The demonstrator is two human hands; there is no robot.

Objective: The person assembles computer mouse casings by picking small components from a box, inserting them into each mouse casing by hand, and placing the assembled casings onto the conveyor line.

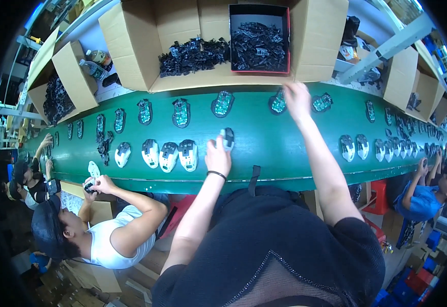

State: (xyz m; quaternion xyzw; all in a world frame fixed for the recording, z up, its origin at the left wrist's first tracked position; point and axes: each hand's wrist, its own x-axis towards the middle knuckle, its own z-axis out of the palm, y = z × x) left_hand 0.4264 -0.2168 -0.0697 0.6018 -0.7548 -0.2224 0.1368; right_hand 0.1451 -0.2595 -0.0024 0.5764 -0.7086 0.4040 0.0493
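Note:
My left hand (pixel 218 157) is closed round the side of a computer mouse shell (pixel 227 139), which lies near the middle of the green conveyor belt (pixel 264 148). Ahead and to the right, my right hand (pixel 297 98) is over the belt's far part, just beside a mouse base with a green circuit board (pixel 277 103). Its fingers are bent and blurred, so I cannot see whether anything is in them. Another mouse base (pixel 322 103) lies right of that hand, and one more (pixel 223 104) lies to its left.
A cardboard box (pixel 192 77) at the belt's far edge holds black parts and a red-edged black tray (pixel 260 72). White-and-black mouse shells (pixel 187 155) line the near side. At left, a person in a white top (pixel 126 240) works; another in blue (pixel 420 197) sits right.

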